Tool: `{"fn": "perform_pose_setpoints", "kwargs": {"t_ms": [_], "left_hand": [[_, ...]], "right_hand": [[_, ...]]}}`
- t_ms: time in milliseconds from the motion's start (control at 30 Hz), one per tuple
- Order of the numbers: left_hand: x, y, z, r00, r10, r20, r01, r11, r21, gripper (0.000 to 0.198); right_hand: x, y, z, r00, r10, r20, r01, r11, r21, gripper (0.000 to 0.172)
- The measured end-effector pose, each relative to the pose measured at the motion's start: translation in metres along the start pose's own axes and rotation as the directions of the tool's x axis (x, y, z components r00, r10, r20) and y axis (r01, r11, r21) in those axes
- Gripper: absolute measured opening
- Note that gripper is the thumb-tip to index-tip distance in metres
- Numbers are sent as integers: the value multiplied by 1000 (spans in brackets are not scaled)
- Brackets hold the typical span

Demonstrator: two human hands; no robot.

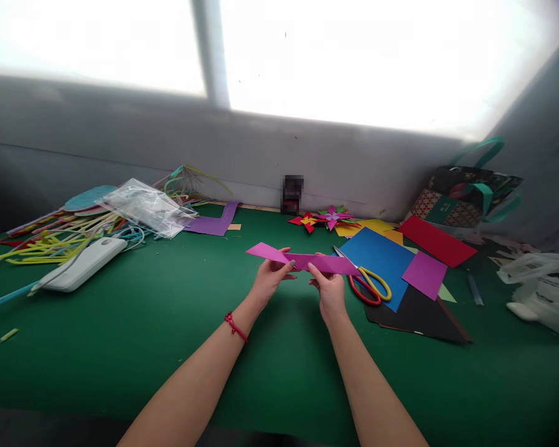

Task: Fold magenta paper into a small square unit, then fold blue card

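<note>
A long magenta paper strip (pixel 265 252) is held above the green table (pixel 135 323), folded near its middle. My left hand (pixel 270 279), with a red string bracelet on the wrist, pinches the strip left of the fold. My right hand (pixel 328 292) pinches it just right of the fold. Both hands have fingers closed on the paper. The strip's left end sticks out free; its right end reaches over the scissors.
Scissors (pixel 370 287) with red and yellow handles lie on a blue sheet (pixel 377 251) beside purple (pixel 425 273), red (pixel 438 242) and black (pixel 419 313) sheets. Folded paper flowers (pixel 328 217) sit by the wall. Pipe cleaners (pixel 51 239), a clear bag (pixel 144 206) and a white device (pixel 81 264) are on the left. Bags stand at the right.
</note>
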State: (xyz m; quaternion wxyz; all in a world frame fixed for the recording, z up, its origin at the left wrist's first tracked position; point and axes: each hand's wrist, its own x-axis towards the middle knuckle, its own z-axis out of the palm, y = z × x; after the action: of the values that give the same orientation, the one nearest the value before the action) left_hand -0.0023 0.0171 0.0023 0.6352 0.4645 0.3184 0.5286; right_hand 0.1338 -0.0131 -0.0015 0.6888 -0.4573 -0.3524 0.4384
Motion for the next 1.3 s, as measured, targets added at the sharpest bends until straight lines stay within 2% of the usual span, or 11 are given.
{"fn": "perform_pose_setpoints", "kwargs": {"t_ms": [133, 333, 533, 700, 867, 1000, 1133, 1300], "left_hand": [[-1, -2, -1, 999, -7, 38, 10, 996, -90, 45], [-4, 3, 1, 996, 11, 89, -5, 998, -64, 38], [-6, 6, 3, 988, 19, 151, -14, 999, -33, 47], [-4, 4, 0, 992, 23, 121, -22, 1000, -15, 38], [1, 2, -4, 999, 15, -42, -12, 998, 65, 31], [0, 3, -4, 986, -8, -167, 27, 994, 110, 34], [-2, 6, -2, 979, -66, -192, 93, 987, 134, 37], [-3, 9, -2, 979, -75, -190, 102, 986, 134, 38]], "right_hand": [[-2, -4, 2, 998, -59, -11, 59, 998, -22, 46], [0, -4, 0, 998, 37, -46, -35, 998, 55, 41], [4, -1, -2, 990, 96, -99, -87, 992, 87, 36], [4, -1, -3, 993, 87, -80, -81, 994, 70, 35], [-2, -6, 2, 996, 1, 92, 4, 999, -50, 38], [-6, -6, 5, 989, -91, 121, 113, 975, -193, 36], [-11, -6, 6, 969, -201, 145, 240, 905, -352, 25], [-16, -11, 7, 914, -310, 263, 387, 861, -330, 19]]}}
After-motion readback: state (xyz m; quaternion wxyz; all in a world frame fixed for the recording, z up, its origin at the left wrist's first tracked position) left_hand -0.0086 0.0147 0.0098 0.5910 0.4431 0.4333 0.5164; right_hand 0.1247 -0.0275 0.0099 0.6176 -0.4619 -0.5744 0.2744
